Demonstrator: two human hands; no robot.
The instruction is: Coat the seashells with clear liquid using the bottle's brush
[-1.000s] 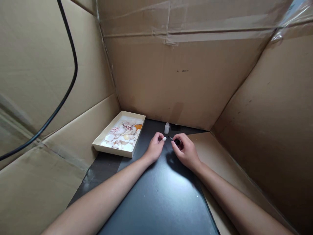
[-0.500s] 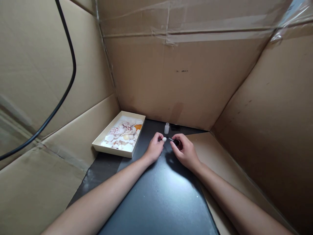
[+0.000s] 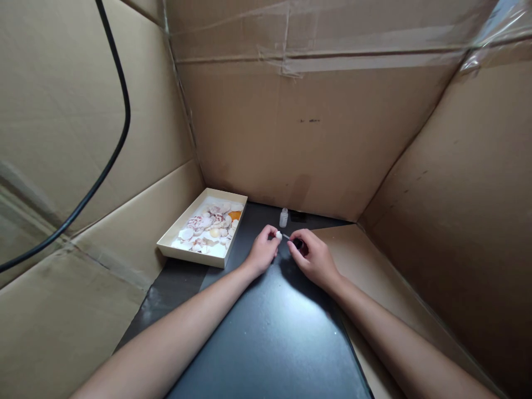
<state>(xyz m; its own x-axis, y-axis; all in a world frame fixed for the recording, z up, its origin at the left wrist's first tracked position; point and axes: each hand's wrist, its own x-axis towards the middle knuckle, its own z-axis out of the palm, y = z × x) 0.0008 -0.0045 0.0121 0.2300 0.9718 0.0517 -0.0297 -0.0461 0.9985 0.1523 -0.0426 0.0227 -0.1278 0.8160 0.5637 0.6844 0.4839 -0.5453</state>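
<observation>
My left hand (image 3: pixel 263 249) pinches a small white shell (image 3: pixel 279 235) between thumb and fingers. Closed around the dark cap (image 3: pixel 297 243) of a small applicator brush (image 3: pixel 286 236), my right hand (image 3: pixel 312 254) is just to the right of it. The brush points left, its tip at the shell; at this size I cannot tell how firmly it touches. Behind my hands a small clear bottle (image 3: pixel 284 218) with a pale label stands upright and uncapped. To the left of my left hand lies a shallow cream box (image 3: pixel 191 256) of shells (image 3: pixel 214 224), mostly white, some striped, one orange.
The dark tabletop (image 3: pixel 266 332) is enclosed by cardboard walls (image 3: pixel 266 138) at the back and sides. A cardboard sheet (image 3: pixel 357 255) lies along the right. At upper left a black cable (image 3: pixel 124 111) hangs in front of the wall.
My right hand has shifted slightly left and down, bringing the brush tip to the shell. The shell has turned a little in my left hand. Bottle and box stay put.
</observation>
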